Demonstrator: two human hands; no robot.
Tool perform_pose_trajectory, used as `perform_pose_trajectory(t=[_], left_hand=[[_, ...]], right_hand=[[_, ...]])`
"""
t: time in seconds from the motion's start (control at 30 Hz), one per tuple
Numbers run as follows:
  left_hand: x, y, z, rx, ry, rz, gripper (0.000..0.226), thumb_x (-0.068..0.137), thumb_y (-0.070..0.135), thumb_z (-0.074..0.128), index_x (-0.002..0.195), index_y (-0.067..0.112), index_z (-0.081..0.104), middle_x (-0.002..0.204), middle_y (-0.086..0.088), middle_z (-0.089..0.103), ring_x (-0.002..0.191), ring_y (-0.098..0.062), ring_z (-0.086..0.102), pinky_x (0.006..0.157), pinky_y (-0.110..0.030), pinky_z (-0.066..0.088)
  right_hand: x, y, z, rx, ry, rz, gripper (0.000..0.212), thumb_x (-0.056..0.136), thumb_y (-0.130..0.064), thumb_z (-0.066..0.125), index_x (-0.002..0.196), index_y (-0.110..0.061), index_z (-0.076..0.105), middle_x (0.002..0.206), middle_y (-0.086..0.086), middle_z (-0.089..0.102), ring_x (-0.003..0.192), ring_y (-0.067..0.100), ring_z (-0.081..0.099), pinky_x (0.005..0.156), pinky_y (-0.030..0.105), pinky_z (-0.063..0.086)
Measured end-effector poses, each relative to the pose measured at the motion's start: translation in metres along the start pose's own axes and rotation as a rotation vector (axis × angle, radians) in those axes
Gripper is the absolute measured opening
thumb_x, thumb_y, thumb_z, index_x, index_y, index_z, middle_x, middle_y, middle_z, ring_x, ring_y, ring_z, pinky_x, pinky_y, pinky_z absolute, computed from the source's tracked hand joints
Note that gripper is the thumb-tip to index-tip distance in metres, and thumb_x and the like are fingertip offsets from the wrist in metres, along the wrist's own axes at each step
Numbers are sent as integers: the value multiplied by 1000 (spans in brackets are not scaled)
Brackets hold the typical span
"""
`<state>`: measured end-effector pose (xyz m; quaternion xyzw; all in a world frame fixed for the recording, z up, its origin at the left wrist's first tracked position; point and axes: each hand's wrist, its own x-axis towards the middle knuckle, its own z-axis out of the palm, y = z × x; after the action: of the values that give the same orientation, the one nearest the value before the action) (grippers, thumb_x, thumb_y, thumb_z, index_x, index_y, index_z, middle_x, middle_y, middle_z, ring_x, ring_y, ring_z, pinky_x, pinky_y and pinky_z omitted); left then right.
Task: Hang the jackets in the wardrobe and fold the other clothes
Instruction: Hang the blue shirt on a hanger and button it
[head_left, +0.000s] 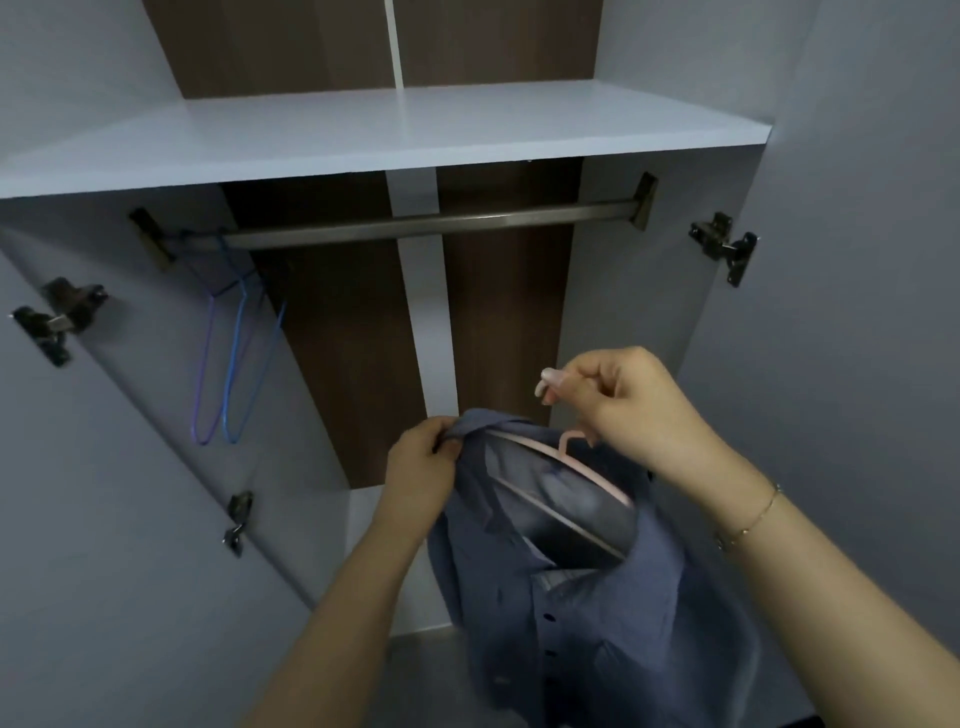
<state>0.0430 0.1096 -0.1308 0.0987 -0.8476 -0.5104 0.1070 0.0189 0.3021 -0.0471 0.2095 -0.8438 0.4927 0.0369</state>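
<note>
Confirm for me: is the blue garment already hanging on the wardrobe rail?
No: the blue garment sits on a pink hanger held below the rail, with both hands on it.

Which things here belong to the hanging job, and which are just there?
In use: blue-grey buttoned jacket; pink plastic hanger; metal wardrobe rail; left hand; right hand.
Idle: two blue and purple wire hangers; white shelf; door hinges.

A blue-grey buttoned jacket (571, 597) hangs draped on a pink hanger (582, 470), collar uppermost, dark buttons running down its front, held in front of the open wardrobe (363, 135) below the metal rail (431, 224), which carries no jacket.
</note>
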Motion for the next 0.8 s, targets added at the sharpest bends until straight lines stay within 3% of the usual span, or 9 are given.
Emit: perform_pose_trajectory(t=[0.17, 0.27, 0.33, 0.43, 0.53, 0.6, 0.67, 0.73, 0.8], left_hand=[[-1, -11, 1, -78, 20, 30, 13, 98, 13, 56, 89, 10, 66, 84, -4, 69, 79, -17, 63, 71, -26, 49], [4, -8, 1, -77, 55, -18, 29, 96, 27, 59, 79, 5, 67, 76, -13, 68, 70, -19, 61, 70, -36, 50], [14, -5, -5, -230, 2, -225, 35, 96, 33, 58, 83, 4, 71, 82, -16, 72, 77, -23, 66, 74, -38, 54], [26, -1, -14, -868, -135, -726, 26, 94, 29, 61, 92, 4, 69, 83, -12, 74, 82, -23, 68, 62, -33, 61], [24, -14, -16, -1125, -192, -856, 9, 90, 4, 60, 93, 2, 67, 80, -13, 72, 76, -22, 69, 61, -36, 62], [18, -26, -11, -1061, -235, -756, 25, 83, -12, 55, 99, 2, 68, 81, -13, 72, 72, -21, 70, 61, -30, 61], [5, -37, -1, -702, -213, -590, 40, 81, -22, 49, 106, 5, 65, 84, -10, 71, 76, -19, 67, 64, -26, 58], [-10, -51, 10, -395, -184, -492, 34, 82, -20, 54, 99, 7, 65, 87, -9, 70, 78, -19, 67, 69, -28, 56], [-18, -63, 14, -333, -193, -533, 15, 86, -9, 63, 93, 4, 65, 94, -16, 69, 88, -29, 68, 80, -39, 57]], right_hand=[[-8, 25, 6, -240, -29, -72, 26, 96, -31, 57, 82, -16, 74, 45, -9, 46, 44, 6, 46, 50, 23, 34], [-8, 32, 12, -320, -6, -104, 26, 95, -34, 57, 82, -19, 73, 48, -11, 48, 46, 5, 46, 49, 23, 33], [-7, 37, 17, -338, 13, -106, 24, 95, -34, 58, 82, -21, 73, 44, -16, 46, 48, 1, 49, 49, 19, 33], [-4, 46, 25, -349, -2, -80, 21, 95, -33, 59, 84, -23, 74, 43, -17, 46, 47, 2, 49, 51, 23, 39], [0, 54, 30, -283, -39, -58, 20, 95, -32, 57, 87, -24, 73, 57, -8, 62, 51, 7, 54, 58, 34, 50], [4, 58, 32, -158, -21, -44, 22, 96, -30, 56, 85, -21, 72, 60, 4, 64, 52, 22, 56, 57, 43, 50], [9, 58, 34, -48, 22, -47, 25, 97, -29, 56, 79, -17, 69, 53, 12, 57, 49, 33, 51, 53, 48, 45], [13, 56, 37, 0, 41, -58, 27, 98, -28, 54, 77, -16, 68, 49, 14, 53, 47, 35, 49, 50, 47, 43], [18, 53, 40, 16, 50, -73, 28, 98, -26, 54, 77, -14, 67, 46, 10, 51, 45, 31, 47, 50, 45, 43]])
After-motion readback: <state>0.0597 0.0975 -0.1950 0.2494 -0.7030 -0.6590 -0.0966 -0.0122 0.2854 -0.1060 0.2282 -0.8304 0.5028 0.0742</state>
